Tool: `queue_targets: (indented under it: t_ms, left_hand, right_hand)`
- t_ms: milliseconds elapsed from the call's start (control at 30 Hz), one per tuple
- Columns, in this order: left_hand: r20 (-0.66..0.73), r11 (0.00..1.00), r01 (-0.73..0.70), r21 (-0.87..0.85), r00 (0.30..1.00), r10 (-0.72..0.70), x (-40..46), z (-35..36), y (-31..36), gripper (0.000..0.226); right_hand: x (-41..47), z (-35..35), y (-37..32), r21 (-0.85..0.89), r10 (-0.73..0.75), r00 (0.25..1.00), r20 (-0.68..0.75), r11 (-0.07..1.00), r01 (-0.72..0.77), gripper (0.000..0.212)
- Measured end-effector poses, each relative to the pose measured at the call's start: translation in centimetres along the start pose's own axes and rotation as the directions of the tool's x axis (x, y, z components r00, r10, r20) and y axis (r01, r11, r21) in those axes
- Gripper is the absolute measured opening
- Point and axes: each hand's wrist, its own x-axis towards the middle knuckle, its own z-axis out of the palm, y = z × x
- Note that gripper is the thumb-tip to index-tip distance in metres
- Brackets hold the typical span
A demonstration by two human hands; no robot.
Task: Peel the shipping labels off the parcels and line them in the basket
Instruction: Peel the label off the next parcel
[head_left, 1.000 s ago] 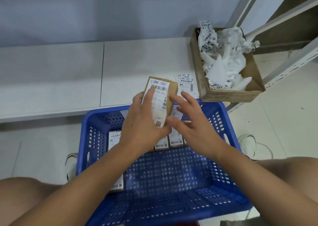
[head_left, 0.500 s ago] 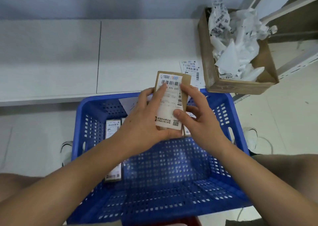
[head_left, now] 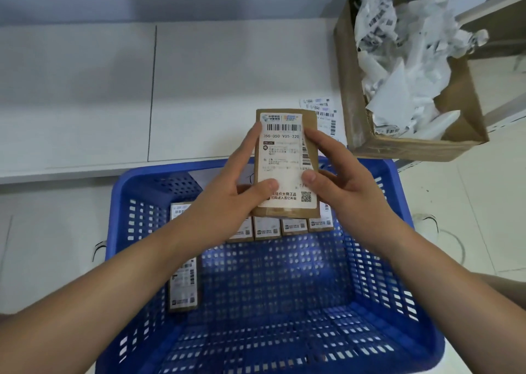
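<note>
A small brown parcel (head_left: 310, 143) with a white shipping label (head_left: 284, 160) on its face is held upright above the far end of the blue basket (head_left: 398, 274). My left hand (head_left: 227, 202) grips its left edge, thumb on the label. My right hand (head_left: 341, 185) holds the right edge, thumb pressing the label. Inside the basket a row of labelled parcels (head_left: 281, 227) stands along the far wall, partly hidden by my hands, and one more parcel (head_left: 183, 285) lies at the left.
A cardboard box (head_left: 367, 134) full of crumpled peeled labels sits at the back right on a white ledge (head_left: 85, 94). Loose labels (head_left: 321, 111) lie flat beside it. The basket stands on a pale floor, with a shelf frame at the far right.
The parcel has risen a little and turned squarely face-up toward me. My right thumb has moved onto the label's right side, and both hands now frame the parcel.
</note>
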Motion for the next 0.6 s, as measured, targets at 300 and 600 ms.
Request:
queue_targets:
  t_ms: [300, 600]
  left_hand:
    - [-0.085, 0.996, -0.032, -0.083, 0.996, 0.025, 0.1, 0.3, 0.6, 0.072]
    - [-0.133, 0.993, -0.119, -0.018, 0.984, 0.115, -0.3, 0.2, 0.1, 0.076]
  right_hand:
    - [0.9, 0.2, 0.1, -0.053, 0.006, 1.0, 0.006, 0.999, -0.005, 0.051]
    - [0.3, 1.7, 0.9, -0.6, -0.252, 0.967, 0.032, 0.769, 0.221, 0.072]
